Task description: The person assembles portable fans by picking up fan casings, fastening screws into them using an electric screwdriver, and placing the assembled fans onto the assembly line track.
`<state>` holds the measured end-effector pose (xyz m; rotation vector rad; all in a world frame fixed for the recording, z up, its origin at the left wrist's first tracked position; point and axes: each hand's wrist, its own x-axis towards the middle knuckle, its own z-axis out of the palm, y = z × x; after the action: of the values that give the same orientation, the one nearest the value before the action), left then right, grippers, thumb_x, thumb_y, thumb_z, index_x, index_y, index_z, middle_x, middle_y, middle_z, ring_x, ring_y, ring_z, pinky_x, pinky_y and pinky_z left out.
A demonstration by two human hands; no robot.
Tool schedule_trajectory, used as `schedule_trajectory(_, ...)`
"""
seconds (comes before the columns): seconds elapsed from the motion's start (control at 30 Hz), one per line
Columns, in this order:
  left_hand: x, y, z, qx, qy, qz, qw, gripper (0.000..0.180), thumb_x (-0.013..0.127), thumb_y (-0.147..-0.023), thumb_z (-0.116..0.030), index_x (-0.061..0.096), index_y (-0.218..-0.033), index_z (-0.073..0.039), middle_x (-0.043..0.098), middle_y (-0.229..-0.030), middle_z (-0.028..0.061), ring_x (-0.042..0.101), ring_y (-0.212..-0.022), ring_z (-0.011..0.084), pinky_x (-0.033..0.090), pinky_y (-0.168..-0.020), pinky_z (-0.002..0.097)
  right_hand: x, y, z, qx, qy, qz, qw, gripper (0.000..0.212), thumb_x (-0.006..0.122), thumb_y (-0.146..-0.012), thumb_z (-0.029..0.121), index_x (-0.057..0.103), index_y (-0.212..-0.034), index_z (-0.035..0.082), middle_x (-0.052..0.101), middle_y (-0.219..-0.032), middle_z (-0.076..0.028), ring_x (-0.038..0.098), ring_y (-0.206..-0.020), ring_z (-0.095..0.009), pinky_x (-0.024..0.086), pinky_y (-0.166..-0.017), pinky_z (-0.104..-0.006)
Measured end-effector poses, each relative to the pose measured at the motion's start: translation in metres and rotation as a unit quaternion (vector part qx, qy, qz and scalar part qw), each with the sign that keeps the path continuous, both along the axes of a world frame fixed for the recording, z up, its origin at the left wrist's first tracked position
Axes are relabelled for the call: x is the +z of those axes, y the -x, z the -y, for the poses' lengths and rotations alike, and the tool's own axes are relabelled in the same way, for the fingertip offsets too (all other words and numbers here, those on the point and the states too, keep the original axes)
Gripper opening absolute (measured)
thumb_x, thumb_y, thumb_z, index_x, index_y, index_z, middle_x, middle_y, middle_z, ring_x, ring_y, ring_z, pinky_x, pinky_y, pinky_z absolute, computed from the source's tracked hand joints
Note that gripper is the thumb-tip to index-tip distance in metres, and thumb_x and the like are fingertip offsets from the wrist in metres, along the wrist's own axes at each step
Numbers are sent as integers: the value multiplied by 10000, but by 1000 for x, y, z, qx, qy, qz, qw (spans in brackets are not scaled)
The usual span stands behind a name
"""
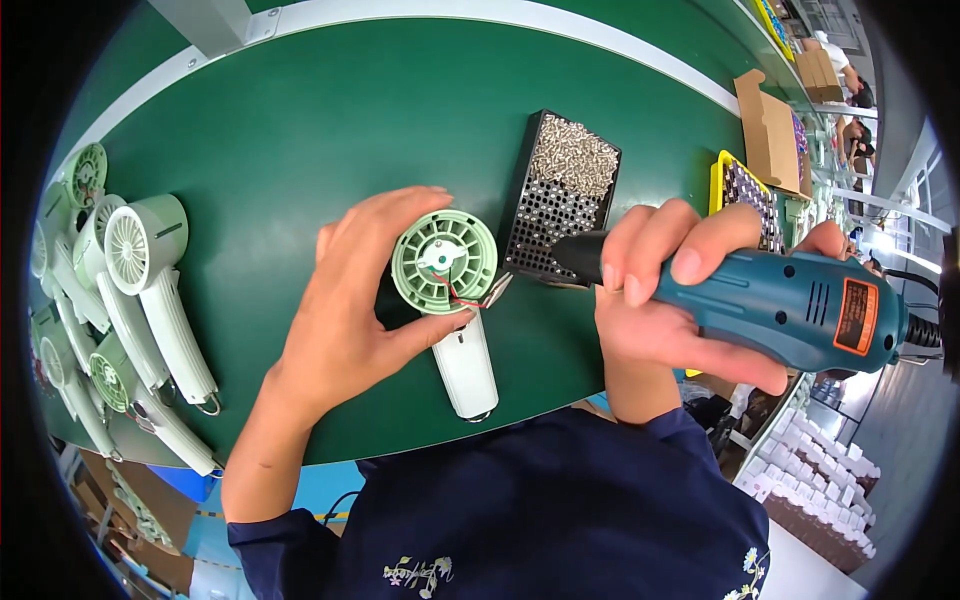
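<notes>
My left hand (350, 290) is curved round the green head of a handheld fan (444, 258), which lies on the green bench with its pale handle toward me. Inside the round housing, a white hub and thin red and dark wires show. In my right hand (680, 290) is a blue electric screwdriver (790, 305), gripped round its body, its dark nose pointing left. The nose reaches over the near edge of a black screw tray (565, 195). Loose silvery screws heap at the tray's far end, and rows of holes fill the rest. The screwdriver's tip is hard to make out.
Several more pale green fans (150, 240) lie piled at the bench's left. A yellow tray (718, 185) of small parts and an open cardboard box (770, 130) stand at the right. A metal rail (400, 15) bounds the far edge; people work in the right background.
</notes>
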<state>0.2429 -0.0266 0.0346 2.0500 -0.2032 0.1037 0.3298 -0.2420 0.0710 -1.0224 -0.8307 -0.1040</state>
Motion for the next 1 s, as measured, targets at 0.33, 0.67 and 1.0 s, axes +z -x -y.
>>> schedule_trajectory(0.33, 0, 0, 5, 5, -10, 5, 1000, 737, 844, -646, -134, 505, -1300, -99, 573, -1261, 95, 524, -1179, 302, 361, -952, 396, -1, 2, -2, 12, -2, 20, 1000, 910, 464, -825, 743, 34, -1509, 324, 518, -942, -103, 504, -557, -209, 458, -463, -328)
schedule_trajectory(0.67, 1, 3, 6, 10, -20, 21, 1000, 734, 844, -647, -138, 504, -1296, -98, 574, -1247, 101, 525, -1176, 298, 356, -955, 397, -1, 6, -9, 50, 55, 54, 996, 983, 538, -775, 724, -10, -1508, 365, 526, -894, -106, 511, -545, -219, 453, -442, -335)
schedule_trajectory(1.0, -3, 6, 6, 22, -5, 31, 999, 720, 837, -649, -145, 513, -1290, -94, 573, -1247, 105, 524, -1173, 300, 357, -977, 399, 51, 12, -29, 73, -29, 69, 995, 813, 571, -885, 584, 164, -1507, 256, 508, -984, -95, 523, -627, -203, 454, -521, -345)
